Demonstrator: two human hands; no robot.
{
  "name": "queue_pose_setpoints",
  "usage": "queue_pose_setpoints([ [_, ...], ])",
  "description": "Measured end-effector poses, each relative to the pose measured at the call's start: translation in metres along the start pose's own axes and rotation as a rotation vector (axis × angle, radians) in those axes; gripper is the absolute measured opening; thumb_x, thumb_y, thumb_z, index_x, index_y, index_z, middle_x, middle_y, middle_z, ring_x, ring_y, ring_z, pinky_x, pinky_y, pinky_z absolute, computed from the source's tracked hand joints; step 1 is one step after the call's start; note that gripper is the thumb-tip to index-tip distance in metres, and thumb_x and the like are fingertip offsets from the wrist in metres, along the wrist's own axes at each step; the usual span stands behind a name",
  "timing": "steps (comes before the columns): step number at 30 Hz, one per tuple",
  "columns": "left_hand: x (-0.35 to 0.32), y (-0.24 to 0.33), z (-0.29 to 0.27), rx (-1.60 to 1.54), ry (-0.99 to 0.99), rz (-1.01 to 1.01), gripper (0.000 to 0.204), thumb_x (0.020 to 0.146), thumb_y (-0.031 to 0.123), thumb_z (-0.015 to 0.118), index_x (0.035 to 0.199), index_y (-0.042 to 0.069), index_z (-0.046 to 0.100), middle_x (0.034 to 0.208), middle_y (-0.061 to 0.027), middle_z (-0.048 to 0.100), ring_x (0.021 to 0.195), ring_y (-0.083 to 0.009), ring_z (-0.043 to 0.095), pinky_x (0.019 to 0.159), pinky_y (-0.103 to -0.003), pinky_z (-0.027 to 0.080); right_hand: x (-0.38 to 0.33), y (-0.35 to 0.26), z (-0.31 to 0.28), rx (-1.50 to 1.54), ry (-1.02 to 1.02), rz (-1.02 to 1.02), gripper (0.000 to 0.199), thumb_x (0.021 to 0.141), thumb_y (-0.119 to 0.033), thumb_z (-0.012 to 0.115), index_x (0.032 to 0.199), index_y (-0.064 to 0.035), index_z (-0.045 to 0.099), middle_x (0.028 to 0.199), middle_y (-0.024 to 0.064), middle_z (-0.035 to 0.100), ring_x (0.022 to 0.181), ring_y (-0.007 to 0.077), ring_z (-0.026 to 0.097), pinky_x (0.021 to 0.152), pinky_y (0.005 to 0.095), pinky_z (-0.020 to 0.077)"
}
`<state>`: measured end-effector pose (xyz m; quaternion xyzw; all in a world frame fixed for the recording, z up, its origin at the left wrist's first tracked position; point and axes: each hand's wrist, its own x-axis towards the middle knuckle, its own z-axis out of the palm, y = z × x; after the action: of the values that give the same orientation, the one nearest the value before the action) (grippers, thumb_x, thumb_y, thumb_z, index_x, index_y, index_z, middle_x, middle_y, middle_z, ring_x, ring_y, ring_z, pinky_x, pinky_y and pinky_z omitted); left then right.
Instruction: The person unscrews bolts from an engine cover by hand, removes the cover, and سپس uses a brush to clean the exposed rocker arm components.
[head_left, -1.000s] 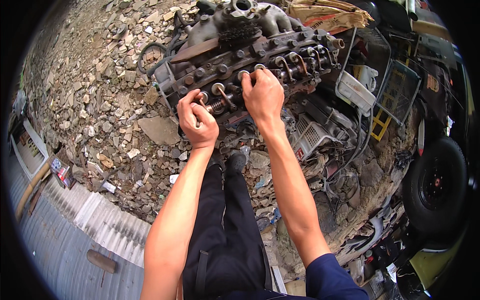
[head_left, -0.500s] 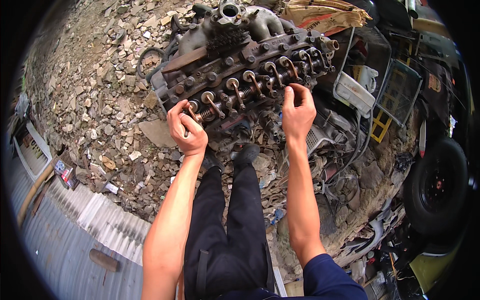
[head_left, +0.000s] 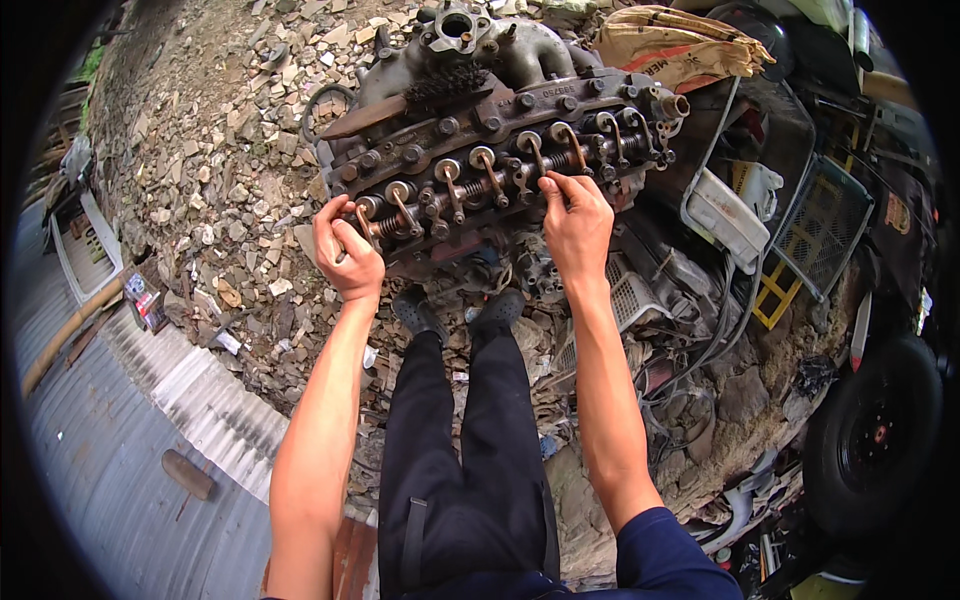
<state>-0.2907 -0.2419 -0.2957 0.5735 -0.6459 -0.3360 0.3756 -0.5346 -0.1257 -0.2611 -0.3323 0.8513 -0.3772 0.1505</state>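
Observation:
A greasy engine cylinder head (head_left: 470, 125) lies in front of me, with a row of rocker arms (head_left: 452, 185) and coil springs along its near side. My left hand (head_left: 347, 255) is closed at the left end of that row, thumb and fingers around the endmost rocker arm (head_left: 366, 227). Farther right, my right hand (head_left: 580, 225) pinches with thumb and forefinger at the lower end of another rocker arm (head_left: 538, 153). Its fingertips partly cover the contact. A wire brush (head_left: 440, 90) with a wooden handle rests on top of the head.
Broken stone (head_left: 235, 180) covers the ground at left, beside corrugated sheets (head_left: 130, 430) with a mallet-like piece (head_left: 188, 474). On the right are plastic crates (head_left: 815, 215), a sack (head_left: 680, 45), cables and a tyre (head_left: 870, 435). My shoes (head_left: 495, 308) stand just before the engine part.
My right hand has shifted left along the row, and its thumb and forefinger have come together at a rocker arm. The left hand stays at the row's left end. The view has shifted slightly.

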Motion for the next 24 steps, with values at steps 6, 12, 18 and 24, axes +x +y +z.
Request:
queue_pose_setpoints([
  [6,0.001,0.002,-0.001,-0.027,0.017,-0.029,0.025,0.101,0.01,0.048,0.122,0.0,0.059,0.109,-0.0105,0.065,0.095,-0.0168,0.063,0.08,-0.03,0.055,-0.002,0.002,0.001,-0.045,-0.016,-0.015,0.018,0.093,-0.02,0.067,0.095,-0.0031,0.073,0.09,0.0114,0.067,0.089,0.033,0.065,0.078,0.0427,0.0519],
  [12,0.04,0.02,-0.03,-0.13,-0.264,0.115,0.04,0.098,0.022,0.056,0.133,0.003,0.059,0.13,-0.0111,0.063,0.119,-0.0195,0.059,0.104,-0.036,0.045,-0.002,0.001,0.0,-0.096,0.011,0.0,0.018,0.094,-0.02,0.065,0.092,-0.0037,0.072,0.09,0.0116,0.066,0.088,0.0332,0.064,0.077,0.0438,0.0517],
  [18,0.123,0.054,0.015,0.543,-0.644,0.189,0.059,0.094,0.041,0.064,0.139,0.003,0.054,0.136,-0.0152,0.059,0.125,-0.0302,0.057,0.109,-0.04,0.04,-0.003,0.002,0.002,-0.099,0.02,-0.03,0.018,0.093,-0.02,0.065,0.089,-0.004,0.071,0.09,0.0116,0.066,0.088,0.0342,0.064,0.076,0.0454,0.0516],
  [24,0.141,0.022,0.049,0.994,-0.717,0.511,0.049,0.097,0.039,0.061,0.137,0.011,0.054,0.127,-0.0175,0.058,0.116,-0.0363,0.059,0.1,-0.048,0.046,-0.003,0.003,0.0,-0.096,0.015,-0.012,0.02,0.094,-0.021,0.064,0.09,-0.0033,0.072,0.09,0.0132,0.066,0.088,0.0364,0.064,0.076,0.0464,0.0511],
])
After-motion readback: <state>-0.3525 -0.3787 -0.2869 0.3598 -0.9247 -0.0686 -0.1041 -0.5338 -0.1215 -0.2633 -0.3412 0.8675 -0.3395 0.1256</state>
